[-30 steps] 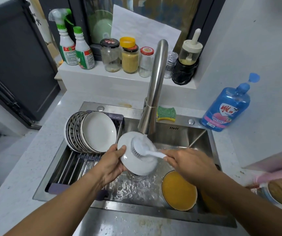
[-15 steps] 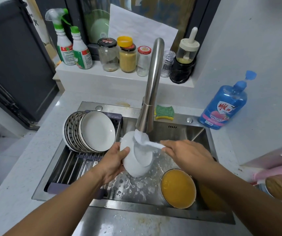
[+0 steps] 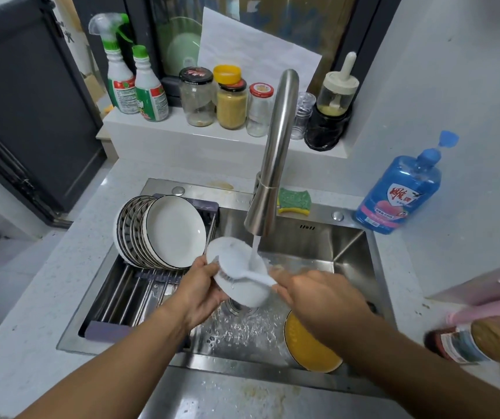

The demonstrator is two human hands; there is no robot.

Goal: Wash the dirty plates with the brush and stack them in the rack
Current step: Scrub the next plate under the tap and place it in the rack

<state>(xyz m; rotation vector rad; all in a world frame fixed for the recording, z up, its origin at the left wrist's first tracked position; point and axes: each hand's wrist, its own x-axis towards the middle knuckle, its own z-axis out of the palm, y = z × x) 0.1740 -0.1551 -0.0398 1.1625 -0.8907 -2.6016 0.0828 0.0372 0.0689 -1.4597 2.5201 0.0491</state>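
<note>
White plate being held tilted over sink, just under faucet; its left edge being gripped by left hand, fingers curled round rim. Brush being pressed against plate face; handle being gripped by right hand, fingers closed round it. Water stream being run onto brush and plate. Washed plates being kept upright in rack, left part of sink. Yellow-soiled plate being left in basin, below right hand
</note>
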